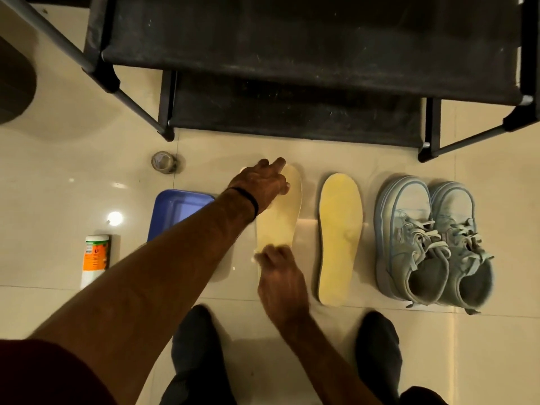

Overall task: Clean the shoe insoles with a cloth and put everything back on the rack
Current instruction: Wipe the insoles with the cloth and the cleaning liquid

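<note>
A: Starting at 8 o'clock: white-and-orange bottle (95, 258) on the floor, blue tray (175, 209) just past it toward 9. Needed yet?

B: Not for this step. Look to the centre. Left hand (260, 182) laid over the toe of the pale insole (282, 220), fingers only lightly bent, pressing down rather than pinching, as far as can be seen.

A: And the right hand (280, 279)?

B: At the heel end, toward 6 o'clock, blurred. Fingers curled, a pale scrap at the fingertips, perhaps the cloth. Cannot tell for sure.

A: So, wiping. How to do it well?

B: Keep the toe pinned, since a thin, light insole likely slides on glossy tile. Stroke from heel toward 12 o'clock, along the length, not across. Light pressure; probably foam, easy to buckle.

A: Then on toward 3 o'clock?

B: Yes: second insole (340, 238), yellower, lying well apart from the first. Same treatment. Beyond it, the pair of pale blue shoes (429, 244), laced, touching each other.

A: Rack (292, 54) at 12?

B: Shelves bare in view. Insoles back into the shoes first, probably, then everything up there.
</note>
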